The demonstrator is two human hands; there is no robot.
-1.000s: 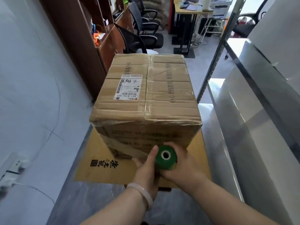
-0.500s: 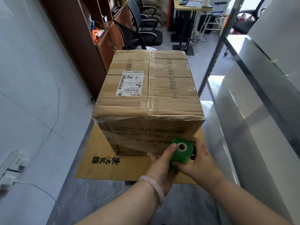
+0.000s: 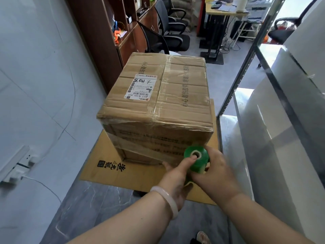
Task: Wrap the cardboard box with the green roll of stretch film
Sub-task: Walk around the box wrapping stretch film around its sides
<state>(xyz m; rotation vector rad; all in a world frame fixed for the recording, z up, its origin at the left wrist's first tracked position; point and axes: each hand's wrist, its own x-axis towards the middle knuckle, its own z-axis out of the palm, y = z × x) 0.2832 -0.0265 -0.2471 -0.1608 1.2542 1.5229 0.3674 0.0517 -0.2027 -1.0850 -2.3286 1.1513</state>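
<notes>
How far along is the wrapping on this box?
Done: one film band slants across the near face of the cardboard box. In hand: left hand and right hand both hold the green roll at the near right corner. Left: carrying it round the right side, probably more turns; the other sides are hidden.

Bare forearms; a pale pink bangle [image 3: 167, 198] rings the left wrist.

head-worn view, facing forward and down, close over cardboard box [image 3: 158, 103]
</notes>
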